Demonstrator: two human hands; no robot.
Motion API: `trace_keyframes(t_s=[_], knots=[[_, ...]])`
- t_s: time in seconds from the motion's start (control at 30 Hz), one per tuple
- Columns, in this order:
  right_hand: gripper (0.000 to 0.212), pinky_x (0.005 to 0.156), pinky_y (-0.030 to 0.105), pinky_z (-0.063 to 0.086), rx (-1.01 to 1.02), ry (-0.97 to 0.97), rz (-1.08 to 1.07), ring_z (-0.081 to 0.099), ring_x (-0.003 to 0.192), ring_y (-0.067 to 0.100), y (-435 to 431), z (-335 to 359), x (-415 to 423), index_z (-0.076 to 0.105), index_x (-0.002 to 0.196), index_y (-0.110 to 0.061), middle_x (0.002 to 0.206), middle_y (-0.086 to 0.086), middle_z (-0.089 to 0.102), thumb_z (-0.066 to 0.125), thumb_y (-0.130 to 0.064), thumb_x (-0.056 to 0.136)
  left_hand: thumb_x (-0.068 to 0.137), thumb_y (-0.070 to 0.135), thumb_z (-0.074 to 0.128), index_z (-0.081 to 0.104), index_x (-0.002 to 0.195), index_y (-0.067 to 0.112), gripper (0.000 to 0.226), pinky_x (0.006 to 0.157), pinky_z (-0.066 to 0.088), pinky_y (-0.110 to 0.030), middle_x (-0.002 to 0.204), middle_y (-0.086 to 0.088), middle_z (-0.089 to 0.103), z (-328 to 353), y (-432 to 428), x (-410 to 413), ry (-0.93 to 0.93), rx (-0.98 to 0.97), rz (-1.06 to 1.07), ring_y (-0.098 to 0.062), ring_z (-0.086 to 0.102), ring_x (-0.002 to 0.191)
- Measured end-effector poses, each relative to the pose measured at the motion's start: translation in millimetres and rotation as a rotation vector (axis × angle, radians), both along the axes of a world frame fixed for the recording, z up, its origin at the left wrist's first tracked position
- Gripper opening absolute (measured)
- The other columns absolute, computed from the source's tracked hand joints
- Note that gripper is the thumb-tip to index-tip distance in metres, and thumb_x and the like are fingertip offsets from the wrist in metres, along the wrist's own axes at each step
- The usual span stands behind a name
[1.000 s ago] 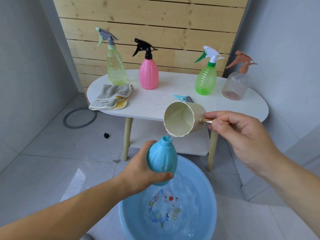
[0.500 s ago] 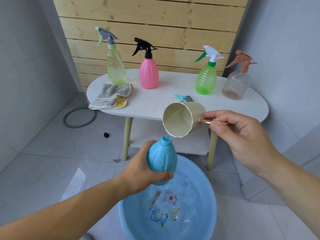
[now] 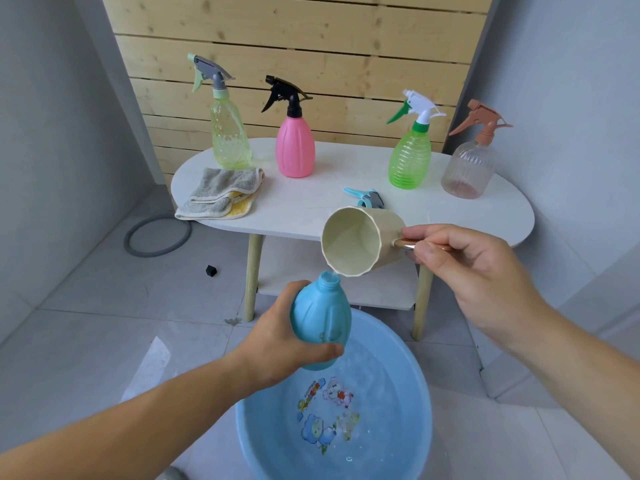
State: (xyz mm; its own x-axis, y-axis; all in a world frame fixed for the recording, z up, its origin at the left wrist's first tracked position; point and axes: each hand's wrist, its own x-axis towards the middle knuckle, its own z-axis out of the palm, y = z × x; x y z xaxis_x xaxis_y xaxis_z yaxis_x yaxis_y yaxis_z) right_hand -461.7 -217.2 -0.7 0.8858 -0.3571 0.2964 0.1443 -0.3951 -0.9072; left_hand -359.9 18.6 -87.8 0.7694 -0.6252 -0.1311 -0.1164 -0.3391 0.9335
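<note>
Left hand (image 3: 277,344) wraps the belly of the blue bottle (image 3: 320,320), thumb across the near side; bottle hangs over the far part of the basin (image 3: 412,382), long axis close to upright, open neck (image 3: 329,277) on top, leaning slightly away from me. Right hand (image 3: 478,271) pinches the metal handle (image 3: 407,243) of the cream cup (image 3: 360,244) between thumb and forefinger, other fingers curled under; cup lies tipped on its side above the basin's far rim, mouth toward me and left, handle pointing right. The relation that counts: the cup's lowest lip sits just above the neck, a touch to its right, nearly touching, so the pour line drops straight into the opening. Left hand is the nearer to the basin and only steadies. Cup's inside looks almost empty; whether a thread of water runs at the lip I cannot tell. Against a second ago: hands, cup and bottle sit in much the same places, but the basin's water has calmed, and the cartoon print on its floor, broken by ripples then, now reads clean. My guess: pour about spent, refill next. Beyond the basin, on the white table (image 3: 346,168), a loose trigger head (image 3: 367,197) lies
</note>
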Motion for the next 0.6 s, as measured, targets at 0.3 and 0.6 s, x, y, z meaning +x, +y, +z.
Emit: trace_keyframes(t_s=[0.3, 0.6], knots=[[0.024, 0.105, 0.047, 0.048, 0.295, 0.065, -0.035, 0.065, 0.112, 0.036, -8.5, -14.5, 3.3, 0.077, 0.078, -0.023, 0.110, 0.010, 0.073, 0.062, -0.015, 0.094, 0.065, 0.025, 0.097, 0.048, 0.129, 0.047, 0.084, 0.082, 0.064, -0.033, 0.115, 0.012, 0.066, -1.9, 2.4, 4.5, -0.001, -0.005, 0.022, -0.010, 0.069, 0.103], [0.018, 0.080, 0.011, 0.043, -0.237, 0.247, -0.107, 0.062, 0.091, 0.003, -18.9, -40.5, -11.6, 0.068, 0.071, -0.016, 0.106, -0.006, 0.067, 0.068, -0.012, 0.089, 0.065, 0.026, 0.098, 0.046, 0.127, 0.050, 0.083, 0.080, 0.063, -0.031, 0.115, 0.011, 0.065, -4.1, -2.6, 5.5, -0.021, 0.003, 0.012, -0.011, 0.068, 0.102]])
